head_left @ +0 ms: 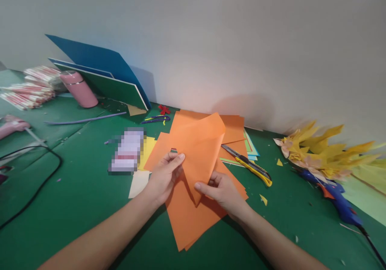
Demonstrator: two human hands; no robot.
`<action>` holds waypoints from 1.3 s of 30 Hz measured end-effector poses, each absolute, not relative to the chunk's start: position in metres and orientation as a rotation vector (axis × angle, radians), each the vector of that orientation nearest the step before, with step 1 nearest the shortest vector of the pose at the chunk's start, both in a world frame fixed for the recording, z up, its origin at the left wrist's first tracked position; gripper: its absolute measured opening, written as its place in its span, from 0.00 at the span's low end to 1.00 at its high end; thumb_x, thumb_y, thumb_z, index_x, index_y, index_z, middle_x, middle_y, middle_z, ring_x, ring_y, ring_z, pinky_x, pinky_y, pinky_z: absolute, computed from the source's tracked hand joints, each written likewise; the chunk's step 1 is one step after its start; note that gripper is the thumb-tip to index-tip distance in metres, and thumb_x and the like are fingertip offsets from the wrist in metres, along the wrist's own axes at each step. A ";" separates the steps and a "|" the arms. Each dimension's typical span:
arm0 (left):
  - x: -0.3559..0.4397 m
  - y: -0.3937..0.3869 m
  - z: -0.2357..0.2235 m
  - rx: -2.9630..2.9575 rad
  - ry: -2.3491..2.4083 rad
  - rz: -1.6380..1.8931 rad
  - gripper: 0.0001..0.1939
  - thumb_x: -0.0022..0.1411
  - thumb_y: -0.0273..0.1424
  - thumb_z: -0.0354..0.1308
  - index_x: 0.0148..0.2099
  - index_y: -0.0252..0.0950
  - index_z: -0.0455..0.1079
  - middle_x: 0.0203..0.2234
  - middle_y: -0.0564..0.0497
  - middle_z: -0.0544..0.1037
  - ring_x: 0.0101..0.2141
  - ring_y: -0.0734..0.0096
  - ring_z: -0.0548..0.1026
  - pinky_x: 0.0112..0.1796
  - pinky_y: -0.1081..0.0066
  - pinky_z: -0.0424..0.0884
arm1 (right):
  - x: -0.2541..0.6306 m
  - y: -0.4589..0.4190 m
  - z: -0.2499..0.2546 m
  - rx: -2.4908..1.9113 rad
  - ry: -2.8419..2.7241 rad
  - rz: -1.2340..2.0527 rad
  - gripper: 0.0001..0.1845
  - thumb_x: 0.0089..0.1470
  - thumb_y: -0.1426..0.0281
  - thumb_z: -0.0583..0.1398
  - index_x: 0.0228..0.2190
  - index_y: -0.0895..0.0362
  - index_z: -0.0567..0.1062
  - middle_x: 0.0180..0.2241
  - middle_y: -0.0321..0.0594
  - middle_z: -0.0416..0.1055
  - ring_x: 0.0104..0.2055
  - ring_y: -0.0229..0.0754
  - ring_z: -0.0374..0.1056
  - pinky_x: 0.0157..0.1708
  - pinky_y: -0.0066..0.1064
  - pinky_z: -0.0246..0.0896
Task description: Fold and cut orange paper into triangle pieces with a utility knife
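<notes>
A sheet of orange paper (200, 145), bent over along its right side and narrowing to a point at the bottom, is held up between both hands. My left hand (165, 175) pinches its left edge, thumb on the front. Lower on the right side, my right hand (221, 191) grips the paper with the thumb in front and fingers behind. More orange sheets (187, 225) lie beneath on the green table. A yellow utility knife (249, 165) rests just right of the held paper, its tip end partly hidden behind it.
On the left are a blurred-out phone-like object (128, 151), a pink bottle (79, 89), a pink glue gun (13, 126) and its black cable (45, 181). Blue and green boards (105, 83) lean at the wall. Yellow paper flowers (325, 151) and a blue glue gun (337, 201) lie right.
</notes>
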State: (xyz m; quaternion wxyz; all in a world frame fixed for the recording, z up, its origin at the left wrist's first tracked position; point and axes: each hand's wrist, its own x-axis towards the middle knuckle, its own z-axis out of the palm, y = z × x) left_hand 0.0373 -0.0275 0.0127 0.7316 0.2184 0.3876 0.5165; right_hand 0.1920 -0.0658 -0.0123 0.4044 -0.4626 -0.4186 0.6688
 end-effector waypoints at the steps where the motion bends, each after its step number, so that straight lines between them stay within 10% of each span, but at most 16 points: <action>1: 0.037 -0.027 0.012 0.486 0.859 1.129 0.20 0.32 0.34 0.76 0.21 0.34 0.66 0.18 0.59 0.72 0.22 0.79 0.69 0.27 0.78 0.66 | 0.192 -0.066 -0.012 -1.163 -1.060 1.691 0.25 0.35 0.56 0.70 0.36 0.55 0.78 0.42 0.44 0.78 0.45 0.52 0.74 0.47 0.43 0.67; 26: 0.040 -0.031 0.002 0.776 1.166 1.397 0.12 0.38 0.32 0.72 0.30 0.39 0.78 0.31 0.51 0.80 0.37 0.65 0.75 0.45 0.64 0.71 | 0.186 -0.067 -0.016 -1.179 -1.076 1.584 0.24 0.35 0.53 0.69 0.33 0.56 0.78 0.39 0.44 0.79 0.43 0.51 0.74 0.44 0.43 0.68; 39: 0.037 -0.037 0.005 0.906 1.067 1.209 0.28 0.43 0.24 0.68 0.49 0.41 0.73 0.52 0.47 0.69 0.33 0.73 0.74 0.35 0.73 0.73 | 0.189 -0.068 -0.008 -1.254 -1.151 1.604 0.21 0.36 0.52 0.68 0.27 0.55 0.78 0.30 0.38 0.79 0.32 0.45 0.74 0.35 0.37 0.69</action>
